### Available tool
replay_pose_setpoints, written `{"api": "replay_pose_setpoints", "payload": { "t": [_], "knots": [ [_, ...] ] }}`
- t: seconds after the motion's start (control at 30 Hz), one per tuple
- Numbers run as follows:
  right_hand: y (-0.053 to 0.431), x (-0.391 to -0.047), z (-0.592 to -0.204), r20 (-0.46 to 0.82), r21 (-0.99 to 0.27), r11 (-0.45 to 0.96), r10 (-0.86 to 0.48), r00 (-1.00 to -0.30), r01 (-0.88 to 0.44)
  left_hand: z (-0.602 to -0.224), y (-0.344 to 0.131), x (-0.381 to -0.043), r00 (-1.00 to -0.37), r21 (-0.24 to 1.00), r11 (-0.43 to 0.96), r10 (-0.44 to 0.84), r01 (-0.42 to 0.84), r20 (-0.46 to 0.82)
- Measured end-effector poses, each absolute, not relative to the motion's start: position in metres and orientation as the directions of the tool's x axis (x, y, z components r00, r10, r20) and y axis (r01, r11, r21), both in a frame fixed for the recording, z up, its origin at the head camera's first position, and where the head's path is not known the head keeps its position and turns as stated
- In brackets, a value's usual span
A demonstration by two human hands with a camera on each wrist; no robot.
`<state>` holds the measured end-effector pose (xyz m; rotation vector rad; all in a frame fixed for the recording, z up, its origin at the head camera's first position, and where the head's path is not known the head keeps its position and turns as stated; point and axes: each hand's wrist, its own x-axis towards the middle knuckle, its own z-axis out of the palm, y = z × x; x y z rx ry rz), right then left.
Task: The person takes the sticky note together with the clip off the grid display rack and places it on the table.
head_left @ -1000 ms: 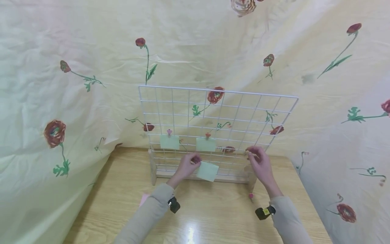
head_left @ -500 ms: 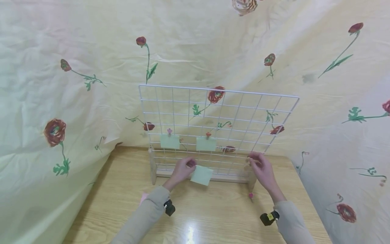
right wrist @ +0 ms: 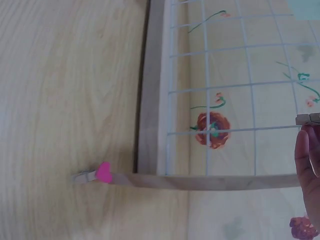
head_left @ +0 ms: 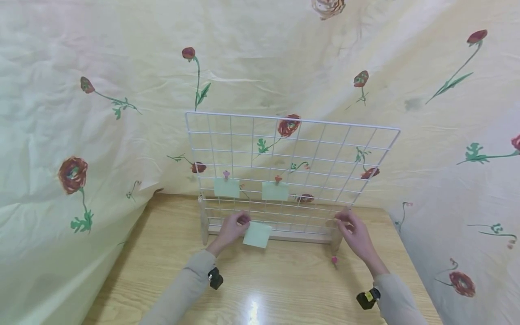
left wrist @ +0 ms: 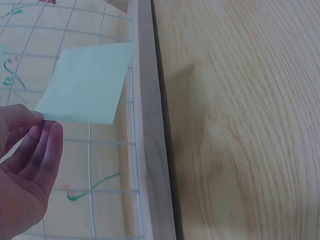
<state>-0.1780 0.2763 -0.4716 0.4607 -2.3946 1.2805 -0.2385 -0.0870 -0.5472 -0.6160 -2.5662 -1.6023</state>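
Note:
My left hand [head_left: 232, 231] pinches a pale green sticky note [head_left: 257, 234] by one corner. In the left wrist view the note [left wrist: 87, 84] hangs in front of the lower grid wires, seemingly unclipped. At the right end of the white wire grid [head_left: 292, 120], my right hand [head_left: 355, 234] holds a small wooden clothespin [right wrist: 306, 119] between thumb and fingers; part of it is cut off by the right wrist view's edge. Two other green notes, a left one [head_left: 226, 188] and a right one [head_left: 275, 191], hang on the grid from heart-topped clips.
The grid stands in a wooden base [head_left: 300, 236] on a wood-grain table [head_left: 284, 289]. Beside the base's right foot lies another clothespin [right wrist: 84, 176] with a pink heart [right wrist: 103, 172]. A flowered cloth [head_left: 134, 58] hangs behind and along both sides.
My left hand has moved left and slightly down with the sticky note. The right hand has shifted down and to the right with the clothespin. The two hung notes have stayed put.

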Motion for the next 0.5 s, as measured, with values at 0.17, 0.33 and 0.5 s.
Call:
{"api": "replay_pose_setpoints", "payload": {
  "t": [0.17, 0.33, 0.5],
  "knots": [
    [0.279, -0.173, -0.476, 0.476, -0.708, 0.545, -0.104, -0.873, -0.45, -0.547, -0.096, -0.238, -0.924, 0.85, 0.389, 0.286, 0.354, 0.254],
    [0.291, -0.175, -0.494, 0.471, -0.693, 0.571, -0.102, -0.876, -0.439, -0.547, -0.105, -0.235, -0.936, 0.858, 0.396, 0.261, 0.329, 0.238],
    [0.31, -0.18, -0.52, 0.444, -0.67, 0.625, -0.096, -0.891, -0.401, -0.552, -0.115, -0.234, -0.943, 0.856, 0.409, 0.233, 0.317, 0.237]
  ]
}}
